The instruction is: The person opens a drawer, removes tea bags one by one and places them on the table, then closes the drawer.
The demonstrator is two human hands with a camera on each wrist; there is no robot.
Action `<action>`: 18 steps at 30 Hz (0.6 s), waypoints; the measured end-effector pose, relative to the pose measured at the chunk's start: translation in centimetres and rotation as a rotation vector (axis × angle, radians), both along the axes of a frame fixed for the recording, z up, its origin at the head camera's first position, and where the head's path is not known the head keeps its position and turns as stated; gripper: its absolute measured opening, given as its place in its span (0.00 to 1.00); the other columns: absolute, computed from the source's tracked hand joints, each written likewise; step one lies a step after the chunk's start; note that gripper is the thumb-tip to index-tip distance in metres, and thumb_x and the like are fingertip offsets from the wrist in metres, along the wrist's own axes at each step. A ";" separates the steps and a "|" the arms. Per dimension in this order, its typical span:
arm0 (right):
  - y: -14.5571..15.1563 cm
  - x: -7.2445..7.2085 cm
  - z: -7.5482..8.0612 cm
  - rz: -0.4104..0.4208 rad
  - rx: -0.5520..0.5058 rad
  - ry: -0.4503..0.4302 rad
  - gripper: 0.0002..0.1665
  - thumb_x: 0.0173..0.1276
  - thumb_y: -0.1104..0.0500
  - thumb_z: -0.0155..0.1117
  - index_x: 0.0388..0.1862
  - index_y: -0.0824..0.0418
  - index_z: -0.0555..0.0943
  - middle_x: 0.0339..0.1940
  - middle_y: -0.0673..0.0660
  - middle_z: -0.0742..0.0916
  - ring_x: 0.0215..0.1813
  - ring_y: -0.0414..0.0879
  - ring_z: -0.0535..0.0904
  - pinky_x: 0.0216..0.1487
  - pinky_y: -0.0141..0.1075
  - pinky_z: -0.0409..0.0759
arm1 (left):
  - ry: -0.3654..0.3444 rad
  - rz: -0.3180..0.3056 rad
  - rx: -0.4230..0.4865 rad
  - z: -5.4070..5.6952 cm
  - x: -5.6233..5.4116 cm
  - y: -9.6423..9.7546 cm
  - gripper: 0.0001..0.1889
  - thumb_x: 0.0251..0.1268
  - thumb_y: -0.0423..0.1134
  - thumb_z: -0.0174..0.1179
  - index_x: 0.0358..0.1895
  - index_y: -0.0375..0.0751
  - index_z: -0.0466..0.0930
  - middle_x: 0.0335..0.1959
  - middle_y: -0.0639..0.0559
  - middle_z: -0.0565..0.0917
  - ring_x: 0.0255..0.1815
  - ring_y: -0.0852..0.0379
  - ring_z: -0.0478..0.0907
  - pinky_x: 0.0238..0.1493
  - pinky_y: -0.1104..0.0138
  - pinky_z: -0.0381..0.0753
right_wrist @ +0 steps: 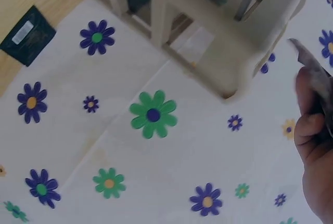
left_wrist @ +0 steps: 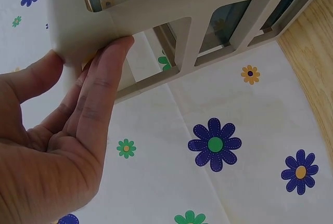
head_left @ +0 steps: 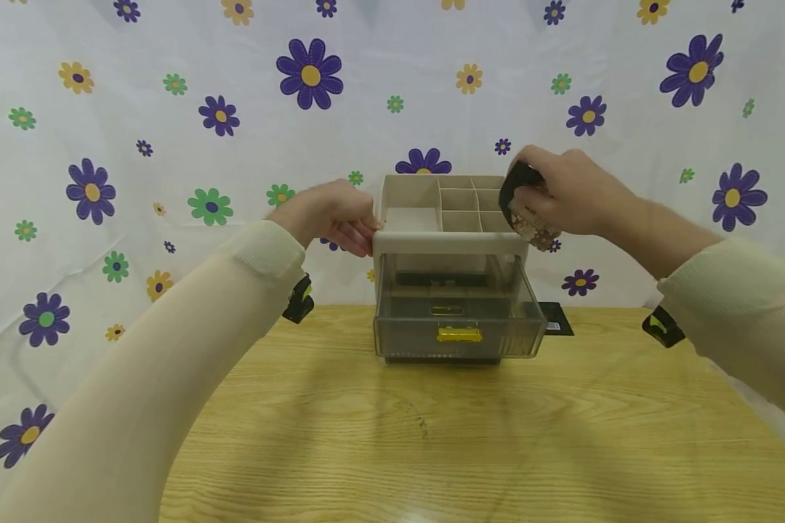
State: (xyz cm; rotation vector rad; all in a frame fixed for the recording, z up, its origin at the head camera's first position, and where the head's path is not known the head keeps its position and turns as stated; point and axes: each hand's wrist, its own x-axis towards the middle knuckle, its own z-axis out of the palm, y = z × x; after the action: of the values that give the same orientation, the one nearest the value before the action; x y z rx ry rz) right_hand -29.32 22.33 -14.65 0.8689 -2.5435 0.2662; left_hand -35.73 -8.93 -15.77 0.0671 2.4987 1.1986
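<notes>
A beige desktop drawer organizer (head_left: 450,242) stands at the back of the table, with its clear smoky drawer (head_left: 399,335) pulled out towards me. My left hand (head_left: 341,214) grips the organizer's left upper edge. In the left wrist view, its thumb and fingers (left_wrist: 101,86) lie against the corner of the frame. Off the organizer's right upper corner, my right hand (head_left: 572,192) holds a flat black packet (head_left: 518,181) whose lower part has a mottled pinkish-brown look. The right wrist view catches only that packet's edge (right_wrist: 312,70) at the far right.
Behind the organizer's right side lies a black packet with a white label (right_wrist: 28,36). The organizer's top has divided compartments (head_left: 459,200). A flower-printed cloth (head_left: 209,167) hangs behind the wooden table (head_left: 432,450).
</notes>
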 end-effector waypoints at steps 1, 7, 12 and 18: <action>0.5 -0.1 -0.2 -0.010 -0.006 0.007 0.15 0.74 0.63 0.55 0.56 0.66 0.72 0.42 0.69 0.87 0.33 0.55 0.82 0.35 0.50 0.83 | 0.000 0.000 -0.001 0.0 0.0 0.0 0.15 0.72 0.37 0.56 0.57 0.35 0.76 0.45 0.38 0.86 0.39 0.46 0.89 0.45 0.58 0.89; 3.4 -0.3 -1.2 -0.120 -0.036 -0.040 0.16 0.76 0.61 0.54 0.58 0.67 0.70 0.46 0.71 0.86 0.39 0.61 0.84 0.39 0.55 0.86 | -0.002 -0.003 -0.011 0.0 0.1 0.1 0.15 0.72 0.37 0.55 0.56 0.33 0.75 0.45 0.38 0.86 0.35 0.48 0.89 0.47 0.58 0.88; 5.5 -1.0 -2.0 -0.216 -0.008 -0.138 0.18 0.77 0.58 0.51 0.59 0.67 0.67 0.47 0.74 0.84 0.42 0.65 0.83 0.39 0.56 0.86 | -0.001 0.003 -0.006 0.0 -0.1 0.0 0.15 0.72 0.37 0.56 0.57 0.34 0.75 0.46 0.38 0.86 0.37 0.47 0.89 0.46 0.58 0.89; 8.5 -2.1 -3.8 -0.307 0.070 -0.275 0.17 0.77 0.60 0.51 0.58 0.69 0.65 0.45 0.76 0.82 0.42 0.65 0.82 0.36 0.53 0.84 | -0.002 0.002 0.001 0.0 -0.1 -0.1 0.15 0.72 0.37 0.56 0.57 0.34 0.75 0.46 0.38 0.86 0.40 0.45 0.89 0.45 0.58 0.89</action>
State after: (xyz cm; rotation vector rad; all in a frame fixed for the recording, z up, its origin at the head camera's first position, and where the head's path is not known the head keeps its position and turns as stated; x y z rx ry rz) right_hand -31.43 30.84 -18.42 0.4801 -2.9097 0.2129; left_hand -35.86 -9.01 -15.77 0.0645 2.4972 1.2003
